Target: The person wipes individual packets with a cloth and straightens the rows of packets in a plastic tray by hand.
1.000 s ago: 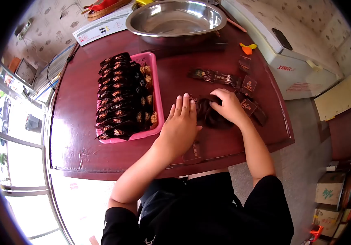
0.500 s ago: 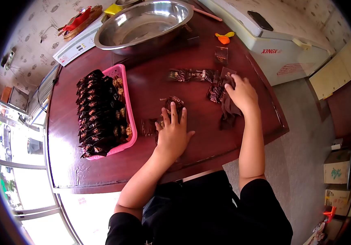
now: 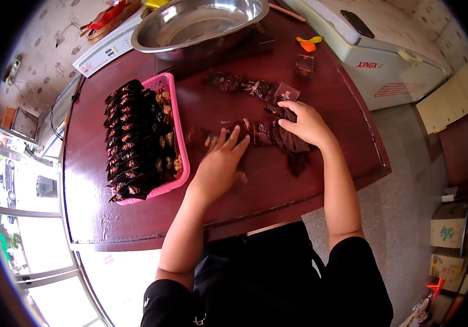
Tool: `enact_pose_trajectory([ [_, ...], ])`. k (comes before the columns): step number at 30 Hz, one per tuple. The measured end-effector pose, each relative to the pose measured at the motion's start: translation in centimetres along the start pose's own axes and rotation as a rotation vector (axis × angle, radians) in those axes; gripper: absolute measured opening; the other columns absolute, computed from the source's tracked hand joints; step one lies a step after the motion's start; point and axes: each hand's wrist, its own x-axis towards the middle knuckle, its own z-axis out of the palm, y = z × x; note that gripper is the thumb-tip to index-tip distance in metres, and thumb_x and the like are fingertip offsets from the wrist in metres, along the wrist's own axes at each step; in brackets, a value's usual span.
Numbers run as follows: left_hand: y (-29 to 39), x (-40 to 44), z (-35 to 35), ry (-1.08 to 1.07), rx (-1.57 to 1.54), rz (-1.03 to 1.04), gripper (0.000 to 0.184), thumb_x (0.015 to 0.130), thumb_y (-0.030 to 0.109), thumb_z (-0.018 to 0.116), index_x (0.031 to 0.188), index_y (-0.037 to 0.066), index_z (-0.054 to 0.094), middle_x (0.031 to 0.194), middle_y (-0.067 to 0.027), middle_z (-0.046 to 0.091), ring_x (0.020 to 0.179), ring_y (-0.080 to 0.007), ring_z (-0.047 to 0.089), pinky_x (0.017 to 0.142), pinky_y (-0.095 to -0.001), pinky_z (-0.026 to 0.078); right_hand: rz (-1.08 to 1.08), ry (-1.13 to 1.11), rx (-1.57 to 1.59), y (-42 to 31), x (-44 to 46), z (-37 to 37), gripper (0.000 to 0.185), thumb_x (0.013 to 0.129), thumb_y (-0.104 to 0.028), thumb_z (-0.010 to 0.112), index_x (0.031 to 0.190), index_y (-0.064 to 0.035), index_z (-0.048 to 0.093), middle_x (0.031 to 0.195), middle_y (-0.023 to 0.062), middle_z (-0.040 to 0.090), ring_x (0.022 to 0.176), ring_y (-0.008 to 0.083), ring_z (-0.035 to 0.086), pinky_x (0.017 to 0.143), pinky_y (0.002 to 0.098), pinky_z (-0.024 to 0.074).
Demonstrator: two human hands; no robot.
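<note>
Right fingers (image 3: pixel 294 106) loosely pinch crumpled brown cloth (image 3: pixel 292 143); left fingers (image 3: pixel 230 138) spread over dark packet (image 3: pixel 244 127).

Daylight glares through windows (image 3: pixel 40 234) at left, and grey floor (image 3: pixel 392 185) spreads at right.

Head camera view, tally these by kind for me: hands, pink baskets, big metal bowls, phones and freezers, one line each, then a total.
Hands: 2, the left hand and the right hand
Pink basket: 1
Big metal bowl: 1
Phone: 1
Freezer: 1
Total: 6
</note>
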Motion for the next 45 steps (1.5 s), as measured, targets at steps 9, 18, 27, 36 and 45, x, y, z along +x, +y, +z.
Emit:
enact_pose_trajectory([
  [9,0.7,2.8,2.9,0.323,-0.12,-0.003,0.065,0.081,0.019,0.075,0.135,-0.006,0.048,0.133,-0.026,0.054,0.135,-0.0421,0.04,0.111,-0.0457,0.037,-0.214,-0.073,0.141,-2.2,-0.2,0.6,0.052,0.081,-0.007,0.068,0.132,-0.0067,0.057,0.127,0.0187,0.062,0.122,0.0296,0.058,0.103,0.0362,0.0432],
  [18,1.8,2.4,2.1,0.532,-0.133,0.053,0.051,0.072,0.015,0.081,0.115,-0.001,0.06,0.095,-0.0141,0.062,0.093,-0.035,0.06,0.082,-0.0429,0.049,-0.089,0.118,0.982,-2.6,-0.4,-1.6,0.039,0.086,-0.005,0.072,0.123,0.0021,0.063,0.111,0.0051,0.068,0.099,0.0092,0.062,0.09,0.0246,0.0484],
  [27,0.4,3.3,3.0,0.491,-1.061,-0.076,0.013,0.096,0.012,0.061,0.105,0.003,0.064,0.093,-0.0013,0.066,0.081,-0.0081,0.061,0.072,-0.026,0.052,-0.364,0.581,0.807,-3.2,0.0,-1.7,0.012,0.091,-0.006,0.063,0.101,0.0002,0.061,0.106,0.0097,0.067,0.097,0.016,0.062,0.093,0.0306,0.0458],
  [36,1.4,2.3,2.4,0.296,-1.944,-0.074,0.039,0.105,0.026,0.042,0.138,0.006,0.046,0.135,-0.01,0.054,0.122,-0.0251,0.056,0.096,-0.0409,0.05,-0.537,0.82,0.251,-6.2,-2.0,0.8,0.022,0.078,-0.005,0.079,0.091,-0.0026,0.061,0.101,0.0103,0.064,0.092,0.019,0.06,0.083,0.0317,0.0479],
  [45,0.7,2.3,3.6,0.378,-1.982,-0.206,0.056,0.105,0.05,0.028,0.132,0.006,0.049,0.125,-0.0093,0.057,0.117,-0.0198,0.056,0.102,-0.0368,0.044,-0.913,0.308,0.094,-7.8,-1.6,4.5,0.032,0.073,0.0,0.074,0.104,-0.0046,0.072,0.109,0.0092,0.06,0.096,0.0273,0.059,0.08,0.0375,0.0505],
])
